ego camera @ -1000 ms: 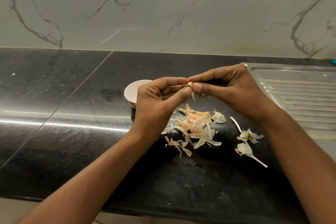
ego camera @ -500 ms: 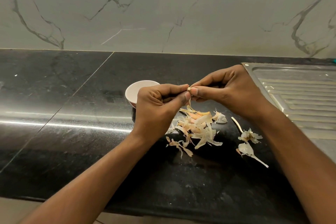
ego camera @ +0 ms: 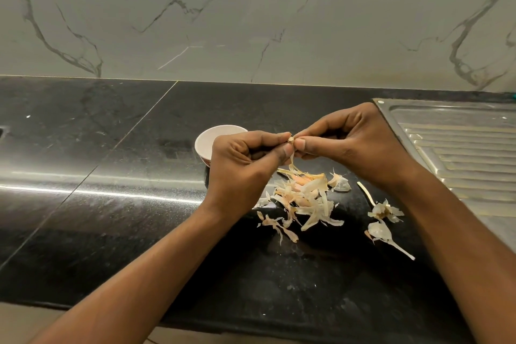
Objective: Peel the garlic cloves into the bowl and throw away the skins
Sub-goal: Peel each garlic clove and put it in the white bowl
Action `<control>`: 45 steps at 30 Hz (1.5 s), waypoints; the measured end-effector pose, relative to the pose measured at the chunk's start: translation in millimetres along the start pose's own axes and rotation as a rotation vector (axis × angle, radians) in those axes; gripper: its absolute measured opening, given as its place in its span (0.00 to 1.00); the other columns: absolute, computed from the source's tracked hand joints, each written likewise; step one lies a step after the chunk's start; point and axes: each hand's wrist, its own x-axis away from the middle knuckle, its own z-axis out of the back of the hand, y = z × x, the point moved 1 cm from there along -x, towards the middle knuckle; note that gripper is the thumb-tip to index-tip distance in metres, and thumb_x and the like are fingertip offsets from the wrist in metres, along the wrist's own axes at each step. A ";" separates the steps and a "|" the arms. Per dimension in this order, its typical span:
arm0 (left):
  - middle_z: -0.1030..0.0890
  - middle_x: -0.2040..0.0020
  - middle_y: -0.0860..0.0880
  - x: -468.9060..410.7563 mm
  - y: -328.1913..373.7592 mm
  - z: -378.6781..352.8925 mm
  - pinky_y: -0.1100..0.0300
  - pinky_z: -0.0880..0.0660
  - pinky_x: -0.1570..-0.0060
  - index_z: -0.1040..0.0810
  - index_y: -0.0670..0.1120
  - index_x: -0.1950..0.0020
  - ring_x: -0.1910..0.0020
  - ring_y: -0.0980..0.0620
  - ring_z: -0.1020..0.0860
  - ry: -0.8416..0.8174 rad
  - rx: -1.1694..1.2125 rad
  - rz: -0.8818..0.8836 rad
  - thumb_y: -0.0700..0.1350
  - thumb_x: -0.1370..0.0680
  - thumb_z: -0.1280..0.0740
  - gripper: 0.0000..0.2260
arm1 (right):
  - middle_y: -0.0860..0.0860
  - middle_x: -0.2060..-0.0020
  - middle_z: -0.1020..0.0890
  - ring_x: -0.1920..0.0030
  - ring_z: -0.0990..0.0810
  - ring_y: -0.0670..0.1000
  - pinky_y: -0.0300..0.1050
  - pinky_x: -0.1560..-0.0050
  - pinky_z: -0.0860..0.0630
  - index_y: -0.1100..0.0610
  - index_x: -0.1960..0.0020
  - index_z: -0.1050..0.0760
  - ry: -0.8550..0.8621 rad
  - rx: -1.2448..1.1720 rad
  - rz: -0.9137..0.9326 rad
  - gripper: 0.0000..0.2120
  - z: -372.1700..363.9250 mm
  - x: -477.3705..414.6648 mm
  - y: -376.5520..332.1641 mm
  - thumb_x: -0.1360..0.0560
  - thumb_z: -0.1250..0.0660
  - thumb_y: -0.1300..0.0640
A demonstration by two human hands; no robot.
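Left grip (ego camera: 243, 165) and right grip (ego camera: 354, 142) both pinch one small pale garlic clove (ego camera: 291, 139) between thumb and forefinger, above the black polished stone worktop (ego camera: 111, 176). Thin skin strip (ego camera: 291, 160) hangs off the clove. Pile of papery pale skins (ego camera: 304, 198) lies directly below. Small white round bowl (ego camera: 212, 134) sits behind the left grip, partly hidden. Ribbed steel drainboard (ego camera: 460, 148) at right.

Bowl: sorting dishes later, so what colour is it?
The bowl is white inside; head view shows it.
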 end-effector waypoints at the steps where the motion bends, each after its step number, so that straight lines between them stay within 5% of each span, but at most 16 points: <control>1: 0.11 0.53 0.44 0.0 -0.6 0.1 0.56 0.15 0.53 0.14 0.34 0.44 0.55 0.49 0.11 -0.007 0.001 0.006 0.31 0.23 0.25 0.09 | 0.54 0.55 0.10 0.54 0.10 0.55 0.50 0.49 0.12 0.63 0.46 0.13 -0.008 -0.001 -0.004 0.08 0.1 0.2 0.0 0.24 0.22 0.61; 29: 0.11 0.53 0.45 0.7 1.0 2.4 0.51 0.14 0.52 0.14 0.34 0.44 0.55 0.46 0.11 -0.051 0.021 0.007 0.31 0.23 0.25 0.08 | 0.55 0.55 0.10 0.54 0.10 0.55 0.47 0.50 0.13 0.65 0.47 0.13 -0.029 -0.059 -0.040 0.08 2.4 1.4 -2.5 0.25 0.22 0.63; 45: 0.11 0.53 0.47 3.3 1.6 1.2 0.57 0.15 0.54 0.13 0.36 0.45 0.56 0.50 0.12 -0.053 -0.085 -0.047 0.33 0.23 0.24 0.07 | 0.55 0.59 0.11 0.58 0.11 0.56 0.48 0.52 0.12 0.61 0.53 0.13 0.013 0.004 -0.050 0.02 -3.5 0.7 -5.1 0.25 0.22 0.64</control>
